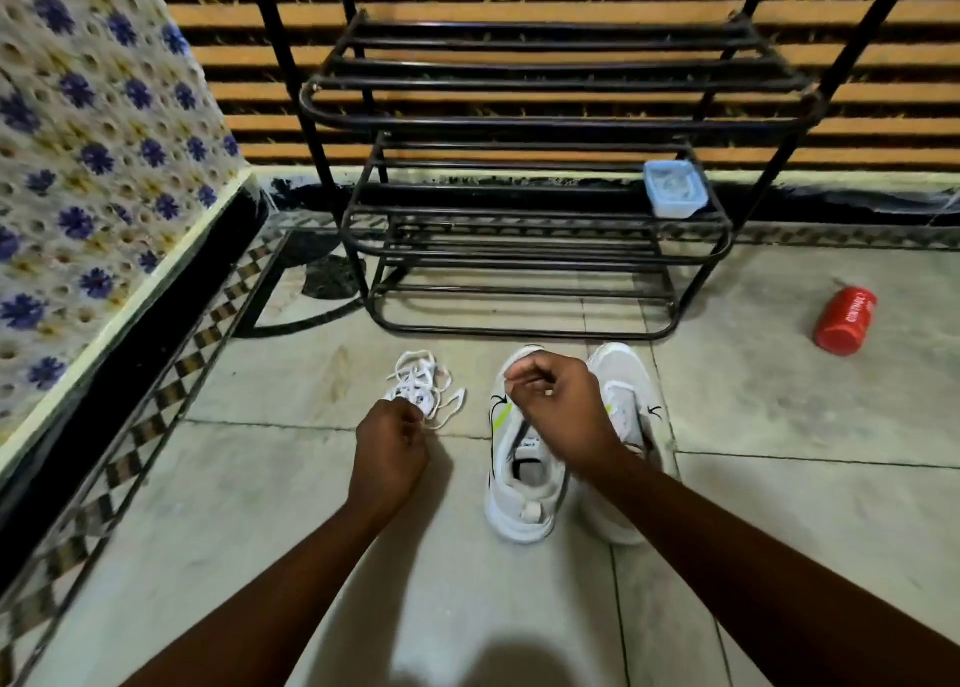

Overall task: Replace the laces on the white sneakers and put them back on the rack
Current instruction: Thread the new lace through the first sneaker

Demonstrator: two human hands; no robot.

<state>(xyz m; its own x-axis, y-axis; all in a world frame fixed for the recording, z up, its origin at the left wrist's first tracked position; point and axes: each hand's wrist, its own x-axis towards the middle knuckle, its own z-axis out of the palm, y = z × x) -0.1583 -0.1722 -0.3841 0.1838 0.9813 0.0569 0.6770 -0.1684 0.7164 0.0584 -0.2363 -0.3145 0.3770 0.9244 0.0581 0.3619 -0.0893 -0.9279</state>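
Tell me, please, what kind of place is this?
Probably a room in a home, perhaps a bedroom or an entry corner. A black shoe rack stands on a tiled floor against the wall, and a mattress with a flower pattern lies at the left.

The right hand [553, 400] hides both sneakers' [524, 478] lace areas.

Two white sneakers [524, 473], one lace bundle [423, 387], one rack [519, 130], one red bottle [845, 321], one blue box [675, 188].
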